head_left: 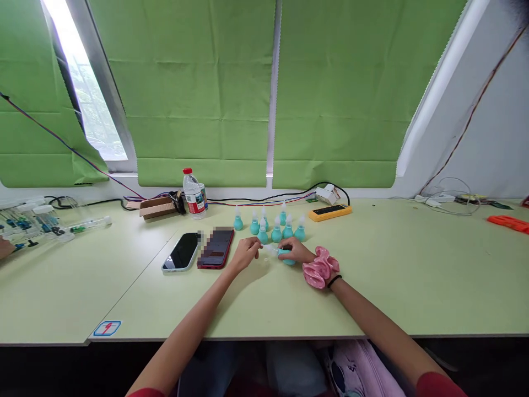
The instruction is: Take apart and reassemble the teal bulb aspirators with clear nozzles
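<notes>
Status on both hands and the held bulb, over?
Right hand gripping teal bulb. Left hand at its clear nozzle. Upright bulbs close beyond both.

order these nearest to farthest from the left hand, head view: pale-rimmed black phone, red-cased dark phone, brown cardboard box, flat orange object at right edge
1. Red-cased dark phone, just left of the left hand.
2. Pale-rimmed black phone, farther left.
3. Brown cardboard box, back left.
4. Flat orange object, right edge.
</notes>
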A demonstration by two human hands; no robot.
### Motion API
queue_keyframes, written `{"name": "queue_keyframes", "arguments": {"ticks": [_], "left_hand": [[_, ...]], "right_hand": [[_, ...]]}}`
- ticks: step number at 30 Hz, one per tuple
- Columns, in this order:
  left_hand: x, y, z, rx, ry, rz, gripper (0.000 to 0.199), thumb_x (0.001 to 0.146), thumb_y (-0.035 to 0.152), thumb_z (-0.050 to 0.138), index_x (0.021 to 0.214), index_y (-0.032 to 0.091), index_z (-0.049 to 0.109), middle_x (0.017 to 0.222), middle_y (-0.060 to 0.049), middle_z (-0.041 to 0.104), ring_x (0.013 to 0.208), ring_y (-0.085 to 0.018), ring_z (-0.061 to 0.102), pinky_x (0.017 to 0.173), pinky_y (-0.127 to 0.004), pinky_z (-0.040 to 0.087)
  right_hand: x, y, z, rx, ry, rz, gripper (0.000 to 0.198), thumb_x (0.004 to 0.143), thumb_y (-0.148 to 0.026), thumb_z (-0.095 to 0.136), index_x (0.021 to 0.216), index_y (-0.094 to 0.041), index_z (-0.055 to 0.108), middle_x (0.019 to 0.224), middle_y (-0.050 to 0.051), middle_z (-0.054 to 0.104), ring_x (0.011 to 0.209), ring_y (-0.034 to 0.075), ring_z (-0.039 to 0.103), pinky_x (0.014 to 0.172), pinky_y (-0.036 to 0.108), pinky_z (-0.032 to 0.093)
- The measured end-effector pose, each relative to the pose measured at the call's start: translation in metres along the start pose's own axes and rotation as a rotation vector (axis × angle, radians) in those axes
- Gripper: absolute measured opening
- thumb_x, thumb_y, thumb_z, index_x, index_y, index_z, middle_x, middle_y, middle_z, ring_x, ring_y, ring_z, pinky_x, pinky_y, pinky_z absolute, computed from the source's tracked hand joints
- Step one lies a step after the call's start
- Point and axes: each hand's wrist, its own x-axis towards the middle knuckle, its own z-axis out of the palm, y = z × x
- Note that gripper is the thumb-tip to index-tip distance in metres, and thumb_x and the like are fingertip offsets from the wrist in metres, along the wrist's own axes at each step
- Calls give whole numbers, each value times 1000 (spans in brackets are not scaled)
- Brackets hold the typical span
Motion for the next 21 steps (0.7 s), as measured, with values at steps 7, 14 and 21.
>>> {"name": "queue_keyframes", "arguments": {"ticks": [7, 14, 21], "left_hand": [[-3, 3, 11, -42, -43, -1, 54, 80, 48, 26, 43, 14, 45, 37, 1, 44, 37, -8, 39, 45, -20, 31], [5, -5, 7, 25, 13, -63, 61, 82, 49, 8, 46, 15, 45, 39, -1, 43, 37, -9, 40, 44, -21, 29], [2, -16, 6, 240, 47, -70, 29, 61, 44, 57, 51, 17, 54, 47, -3, 49, 58, -19, 50, 51, -24, 26]], "right_hand": [[-5, -15, 22, -49, 84, -69, 9, 55, -13, 51, 60, -13, 59, 52, -4, 47, 51, 8, 40, 50, 19, 32], [-3, -14, 19, -38, 143, -89, 10, 58, -18, 46, 55, -14, 55, 49, -3, 44, 50, 9, 40, 47, 19, 32], [-2, -8, 13, -113, 201, -97, 10, 55, -16, 48, 59, -14, 57, 54, -3, 50, 55, 11, 45, 54, 21, 35]]}}
